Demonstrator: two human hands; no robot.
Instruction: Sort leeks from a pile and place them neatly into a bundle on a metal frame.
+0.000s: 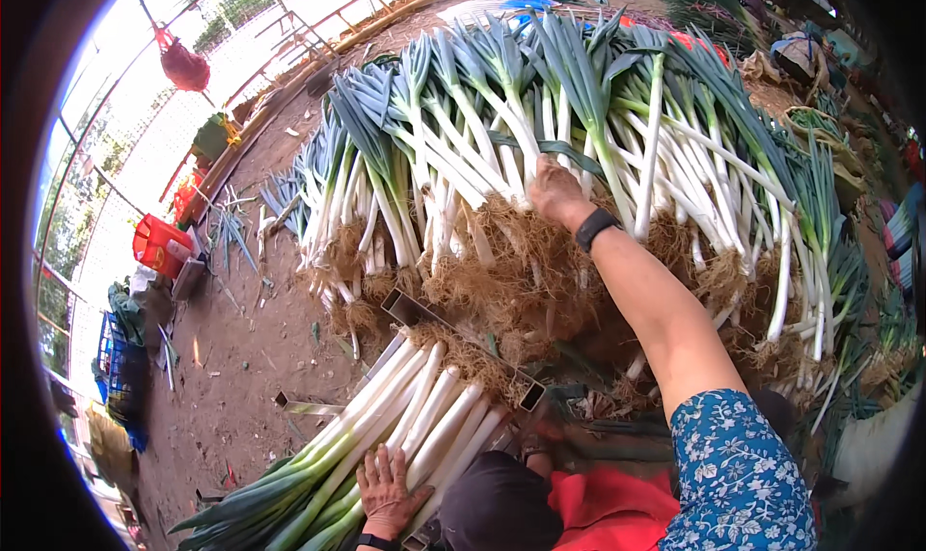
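A large heap of leeks (473,165) with blue-green leaves, white stalks and tangled brown roots lies on the ground ahead, roots toward me. My right hand (559,192) reaches into the middle of the heap, its fingers closed round a white leek stalk; whether it grips more than one is hidden. Close to me, a smaller bundle of leeks (424,406) rests on a metal frame (415,312), leaves pointing to the lower left. On that bundle my left hand (391,493) lies flat, fingers spread. Dark wristbands are on both wrists.
Square metal tube ends (531,395) stick up beside the near bundle's roots. At the left stand a red bucket (161,244) and a blue crate (118,358). A red mesh bag (183,62) hangs by the fence. Bare soil (241,339) holds scattered leaf scraps.
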